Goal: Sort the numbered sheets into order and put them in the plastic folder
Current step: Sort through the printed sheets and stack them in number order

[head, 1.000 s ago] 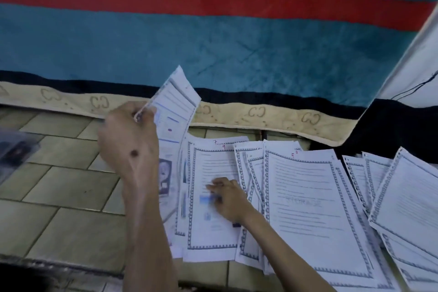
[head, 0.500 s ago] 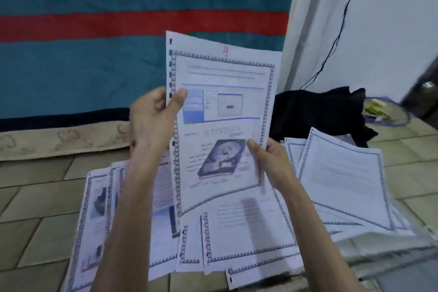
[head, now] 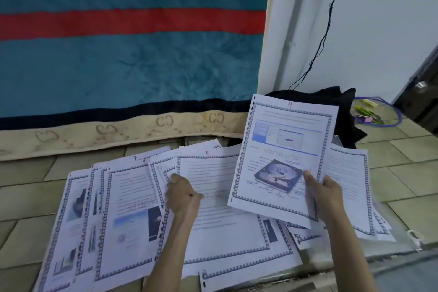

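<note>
The right hand [head: 326,193] pinches the lower right edge of sheet 4 [head: 282,161], thumb on the printed face and fingers behind, holding the thin white paper tilted up above the others. That sheet has a grey-blue patterned border, a red handwritten "4" at its top edge, a blue screenshot, and a picture of a hard drive under a faint word "STORAGE".

The left hand [head: 183,194] rests knuckles up on sheet 5 [head: 222,218], fingers curled at the edge of a neighbouring page; whether it grips that page cannot be told.

The spread sheets [head: 123,216] lie fanned and overlapping on the tiled floor [head: 28,197], flat rectangles with the same border, some carrying text lines, some colour pictures. Red numbers 7 and 9 show at the tops of two on the left. More pages [head: 348,187] lie under and right of the raised one.

Behind hangs a plush teal blanket [head: 130,66] with a red stripe, a dark band and a beige hem printed with paired letter shapes. A crumpled black cloth [head: 343,114] sits against the white wall [head: 379,31], down which a thin black cable [head: 324,38] runs. A looped purple cord [head: 398,116] lies further right.
</note>
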A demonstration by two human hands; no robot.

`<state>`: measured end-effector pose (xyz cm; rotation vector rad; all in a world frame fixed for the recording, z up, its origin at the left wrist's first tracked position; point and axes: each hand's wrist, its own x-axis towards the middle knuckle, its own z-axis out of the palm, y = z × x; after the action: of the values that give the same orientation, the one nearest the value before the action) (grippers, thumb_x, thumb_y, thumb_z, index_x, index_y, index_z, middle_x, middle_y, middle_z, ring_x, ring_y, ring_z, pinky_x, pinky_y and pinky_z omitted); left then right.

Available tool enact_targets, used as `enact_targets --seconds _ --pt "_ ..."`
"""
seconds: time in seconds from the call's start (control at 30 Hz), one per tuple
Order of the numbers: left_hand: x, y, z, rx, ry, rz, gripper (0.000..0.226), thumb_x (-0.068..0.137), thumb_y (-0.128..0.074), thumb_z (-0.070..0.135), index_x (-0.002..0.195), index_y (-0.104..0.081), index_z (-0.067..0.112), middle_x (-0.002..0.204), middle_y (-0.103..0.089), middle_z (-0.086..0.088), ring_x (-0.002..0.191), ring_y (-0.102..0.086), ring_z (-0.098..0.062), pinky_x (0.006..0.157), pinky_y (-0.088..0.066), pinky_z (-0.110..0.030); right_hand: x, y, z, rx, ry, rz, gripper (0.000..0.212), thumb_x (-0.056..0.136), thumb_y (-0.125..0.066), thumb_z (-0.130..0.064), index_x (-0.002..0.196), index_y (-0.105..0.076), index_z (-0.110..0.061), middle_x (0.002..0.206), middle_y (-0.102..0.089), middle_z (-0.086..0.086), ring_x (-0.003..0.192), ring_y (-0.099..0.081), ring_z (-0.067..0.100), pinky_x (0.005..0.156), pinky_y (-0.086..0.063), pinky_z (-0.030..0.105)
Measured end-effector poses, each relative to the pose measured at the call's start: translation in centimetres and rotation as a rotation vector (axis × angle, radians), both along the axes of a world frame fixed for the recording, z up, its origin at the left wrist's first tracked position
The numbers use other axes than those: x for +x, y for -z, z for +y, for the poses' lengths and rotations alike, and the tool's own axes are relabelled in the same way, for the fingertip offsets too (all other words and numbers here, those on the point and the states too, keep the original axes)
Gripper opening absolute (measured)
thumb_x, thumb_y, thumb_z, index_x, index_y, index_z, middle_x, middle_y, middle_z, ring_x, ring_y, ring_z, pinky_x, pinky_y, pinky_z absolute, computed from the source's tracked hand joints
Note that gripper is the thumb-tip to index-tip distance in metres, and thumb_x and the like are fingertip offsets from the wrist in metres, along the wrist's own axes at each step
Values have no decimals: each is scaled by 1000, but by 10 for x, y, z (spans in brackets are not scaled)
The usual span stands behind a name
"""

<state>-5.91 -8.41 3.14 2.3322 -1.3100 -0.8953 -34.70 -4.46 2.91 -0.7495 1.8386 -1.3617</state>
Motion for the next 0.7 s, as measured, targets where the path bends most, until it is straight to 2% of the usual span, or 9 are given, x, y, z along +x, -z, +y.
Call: enact_targets --seconds 0.07,0.2,0.27,0.33,0.4,0.47,0.57,0.63,0.7 --pt "8 6 0 11 -19 -88 89 67 -83 30 130 -30 -3 129 -46 -24 122 -43 -37 93 -45 -48 -4 1 -1 3 -17 -1 31 86 -66 -30 105 -64 -5 96 -67 12 84 -62 27 73 -51 37" --pt "19 12 1 -35 -74 -78 90 66 -83 33 130 -29 -1 129 -41 -24 119 -43 -39 91 -44 -46 1 0 -3 -22 -65 -13 30 86 -65 -26 110 -64 -8 107 -67 11 98 -63 29 91 -50 46" --pt "28 17 3 -100 -99 31 67 67 -83 26 114 -43 0 115 -57 -21 104 -56 -36 83 -51 -41 4 -1 -5 -28 -92 -22 33 88 -64 -22 116 -62 -5 107 -66 10 99 -62 27 90 -49 40" --pt "38 13 5 -189 -98 134 28 75 -77 19 83 -53 6 93 -65 -14 88 -62 -31 66 -48 -31 5 -3 -5 -39 -130 -30 32 88 -63 -20 116 -62 -4 105 -65 11 95 -61 26 84 -47 35" --pt "51 4 5 -262 -74 133 25 84 -68 21 71 -50 10 81 -59 -8 89 -61 -31 63 -37 -28 5 -3 -5 -36 -173 -29 30 88 -63 -19 114 -63 -5 104 -66 11 88 -63 24 78 -47 33" --pt "67 -4 0 -356 -48 188 18 90 -60 26 84 -53 10 88 -57 -8 96 -59 -31 73 -39 -30 6 -2 -5 -7 -238 -24 27 87 -64 -21 111 -64 -8 102 -68 10 84 -65 20 75 -51 33" --pt "89 -12 -2 -462 -56 683 21 94 -53 19 114 -57 15 108 -62 -2 108 -57 -23 93 -43 -35 14 -4 -6 66 -364 -33 25 85 -66 -25 105 -67 -11 100 -72 7 85 -70 23 74 -58 37" --pt "95 -13 -1 -419 -53 889 23 94 -51 19 116 -58 22 113 -64 3 113 -56 -22 101 -41 -42 33 -11 -6 82 -432 -57 18 85 -66 -24 97 -69 -11 89 -75 5 75 -72 20 59 -57 26" --pt "95 -13 -2 -347 -32 970 22 95 -50 21 114 -60 25 116 -64 3 117 -55 -24 104 -39 -48 55 -14 -9 85 -489 -108 16 85 -66 -21 95 -70 -10 87 -75 7 74 -73 19 55 -56 23"
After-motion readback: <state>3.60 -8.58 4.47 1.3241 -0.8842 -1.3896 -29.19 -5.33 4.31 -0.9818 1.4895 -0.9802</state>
